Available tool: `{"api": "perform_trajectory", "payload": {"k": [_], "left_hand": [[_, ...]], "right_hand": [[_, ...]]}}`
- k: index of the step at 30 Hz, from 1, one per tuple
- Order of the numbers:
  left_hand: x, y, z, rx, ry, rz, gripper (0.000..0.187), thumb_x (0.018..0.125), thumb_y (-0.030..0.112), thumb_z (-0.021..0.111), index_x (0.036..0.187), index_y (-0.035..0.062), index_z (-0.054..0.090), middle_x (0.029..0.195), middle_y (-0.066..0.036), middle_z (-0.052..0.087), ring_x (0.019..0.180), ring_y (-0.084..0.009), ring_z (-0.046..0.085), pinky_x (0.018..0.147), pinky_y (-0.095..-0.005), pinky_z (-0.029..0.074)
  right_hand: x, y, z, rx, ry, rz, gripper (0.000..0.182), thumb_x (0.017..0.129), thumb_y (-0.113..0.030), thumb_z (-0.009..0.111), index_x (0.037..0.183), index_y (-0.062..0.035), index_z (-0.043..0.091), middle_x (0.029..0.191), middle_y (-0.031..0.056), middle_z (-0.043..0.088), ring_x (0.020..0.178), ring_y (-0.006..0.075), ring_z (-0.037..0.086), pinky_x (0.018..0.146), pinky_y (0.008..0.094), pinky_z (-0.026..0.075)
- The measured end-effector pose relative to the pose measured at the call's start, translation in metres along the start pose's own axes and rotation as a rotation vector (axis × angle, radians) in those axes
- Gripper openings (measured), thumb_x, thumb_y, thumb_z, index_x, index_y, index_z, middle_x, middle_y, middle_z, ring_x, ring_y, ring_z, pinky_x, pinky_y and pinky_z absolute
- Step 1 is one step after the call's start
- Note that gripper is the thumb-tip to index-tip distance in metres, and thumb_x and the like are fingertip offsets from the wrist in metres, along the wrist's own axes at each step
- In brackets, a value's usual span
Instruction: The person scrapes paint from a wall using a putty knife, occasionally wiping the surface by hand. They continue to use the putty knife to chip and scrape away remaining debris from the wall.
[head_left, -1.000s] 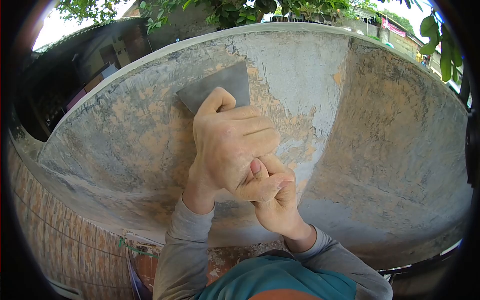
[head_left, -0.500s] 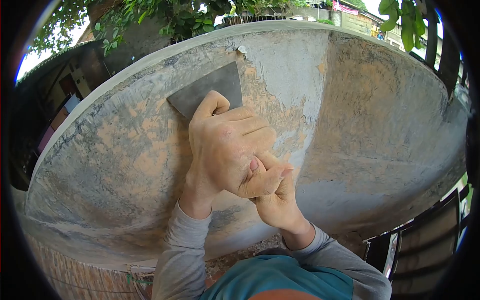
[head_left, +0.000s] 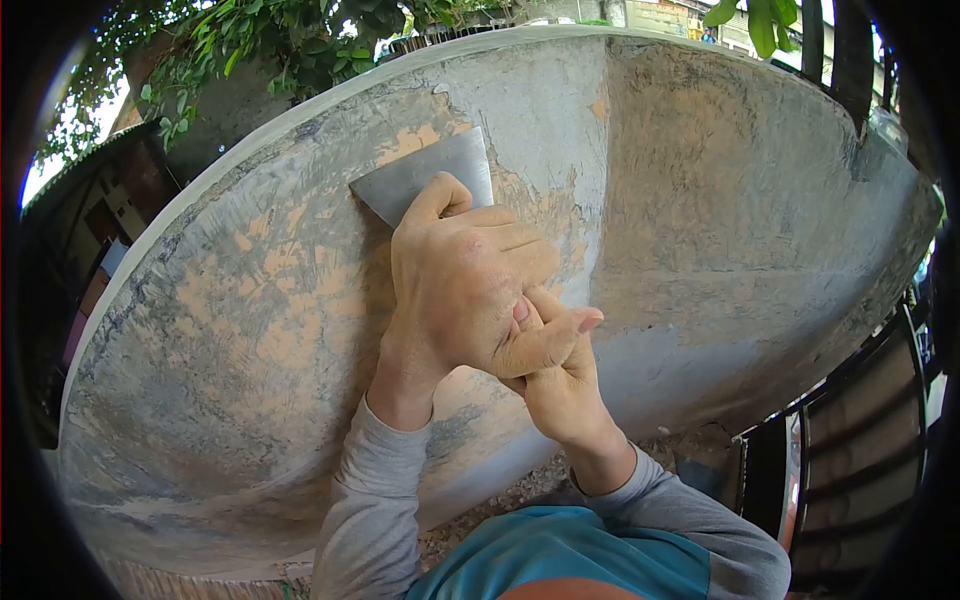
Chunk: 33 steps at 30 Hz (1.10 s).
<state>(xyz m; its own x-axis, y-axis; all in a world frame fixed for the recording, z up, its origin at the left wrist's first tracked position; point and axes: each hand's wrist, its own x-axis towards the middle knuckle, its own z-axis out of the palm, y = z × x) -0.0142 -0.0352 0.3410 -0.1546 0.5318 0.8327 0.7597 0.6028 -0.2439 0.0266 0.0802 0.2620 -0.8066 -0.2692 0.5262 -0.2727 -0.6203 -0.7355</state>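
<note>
Scraper [head_left: 428, 178] shifts right along curved wall [head_left: 250, 340], upper centre; my left hand [head_left: 462, 275] clamps fingers on it; right hand [head_left: 565, 402]: can't tell.

Green foliage [head_left: 335, 40] at upper left; dark barred panel [head_left: 860, 450] at lower right.

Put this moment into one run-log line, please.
left hand: gripping scraper | right hand: clasped against left, grip partly hidden | scraper: blade at patchy wall

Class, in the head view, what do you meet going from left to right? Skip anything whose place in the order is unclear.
Dark-roofed building → scraper blade → right hand → dark barred panel.
</note>
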Motion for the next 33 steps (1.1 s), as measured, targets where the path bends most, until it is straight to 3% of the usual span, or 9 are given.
{"api": "perform_trajectory", "payload": {"k": [3,12,15,16,20,24,27,30,33], "left_hand": [[0.018,-0.011,-0.009,0.068,-0.030,0.026,0.054,0.084,0.056,0.053,0.050,0.0144,0.045,0.048,-0.001,0.038,0.044,-0.0197,0.032,0.059,-0.0351,0.024],[0.025,-0.001,-0.007,0.121,-0.066,0.001,0.054,0.090,0.051,0.046,0.050,0.0145,0.046,0.047,0.000,0.038,0.043,-0.0194,0.033,0.059,-0.0357,0.023],[0.021,0.011,0.003,0.168,-0.036,-0.001,0.054,0.090,0.050,0.047,0.050,0.0146,0.045,0.047,0.000,0.038,0.043,-0.0190,0.032,0.059,-0.0355,0.023],[0.013,0.018,0.004,0.156,-0.081,-0.064,0.053,0.080,0.052,0.064,0.051,0.0145,0.042,0.049,-0.002,0.040,0.046,-0.0218,0.038,0.059,-0.0356,0.025],[0.018,-0.004,-0.004,0.234,-0.094,-0.036,0.053,0.079,0.055,0.064,0.050,0.0154,0.043,0.049,-0.002,0.039,0.046,-0.0208,0.037,0.058,-0.0352,0.026],[0.012,0.016,0.008,0.256,-0.063,-0.066,0.052,0.077,0.054,0.065,0.050,0.0155,0.042,0.049,-0.002,0.037,0.046,-0.0204,0.035,0.058,-0.0356,0.025],[0.012,0.001,0.006,0.292,-0.075,-0.057,0.054,0.076,0.057,0.066,0.050,0.0153,0.041,0.049,-0.002,0.037,0.046,-0.0200,0.036,0.058,-0.0351,0.025],[0.024,0.016,0.006,0.309,-0.029,-0.066,0.056,0.075,0.058,0.066,0.050,0.0154,0.040,0.049,-0.001,0.036,0.047,-0.0201,0.036,0.058,-0.0345,0.025],[0.013,0.018,0.017,0.322,-0.028,-0.120,0.057,0.075,0.059,0.066,0.050,0.0157,0.039,0.049,-0.001,0.036,0.047,-0.0199,0.036,0.058,-0.0345,0.024]], "right_hand": [[0.021,-0.002,0.000,0.088,-0.041,-0.024,0.024,0.109,-0.022,0.048,0.093,-0.0059,0.057,0.071,-0.0055,0.050,0.059,-0.0001,0.040,0.050,0.0203,0.032],[0.018,-0.005,-0.015,0.065,-0.100,-0.019,0.028,0.109,-0.019,0.046,0.088,-0.0054,0.058,0.070,-0.0055,0.050,0.063,-0.0001,0.042,0.052,0.0208,0.033],[0.015,-0.019,-0.022,0.116,-0.158,0.048,0.029,0.109,-0.020,0.047,0.086,-0.0058,0.056,0.069,-0.0059,0.048,0.062,0.0000,0.040,0.052,0.0216,0.032],[0.012,-0.014,-0.029,0.061,-0.182,0.078,0.029,0.109,-0.020,0.047,0.085,-0.0059,0.056,0.070,-0.0058,0.048,0.062,0.0001,0.040,0.052,0.0217,0.032],[0.028,-0.001,-0.027,0.026,-0.184,-0.002,0.032,0.108,-0.022,0.049,0.082,-0.0046,0.054,0.070,-0.0062,0.047,0.063,0.0008,0.037,0.052,0.0227,0.032],[0.014,-0.005,-0.038,0.053,-0.171,0.011,0.031,0.108,-0.022,0.050,0.083,-0.0041,0.054,0.070,-0.0064,0.048,0.063,0.0007,0.037,0.053,0.0229,0.032],[0.040,0.008,-0.039,0.020,-0.277,-0.029,0.032,0.108,-0.024,0.050,0.083,-0.0050,0.053,0.072,-0.0063,0.050,0.063,0.0005,0.037,0.053,0.0225,0.032],[0.025,-0.020,-0.039,0.100,-0.221,0.096,0.032,0.108,-0.024,0.051,0.082,-0.0058,0.053,0.070,-0.0066,0.048,0.062,0.0009,0.036,0.053,0.0228,0.031],[0.030,-0.011,-0.046,0.022,-0.247,0.039,0.032,0.108,-0.024,0.051,0.081,-0.0066,0.054,0.068,-0.0070,0.046,0.062,0.0011,0.035,0.053,0.0232,0.030]]}}
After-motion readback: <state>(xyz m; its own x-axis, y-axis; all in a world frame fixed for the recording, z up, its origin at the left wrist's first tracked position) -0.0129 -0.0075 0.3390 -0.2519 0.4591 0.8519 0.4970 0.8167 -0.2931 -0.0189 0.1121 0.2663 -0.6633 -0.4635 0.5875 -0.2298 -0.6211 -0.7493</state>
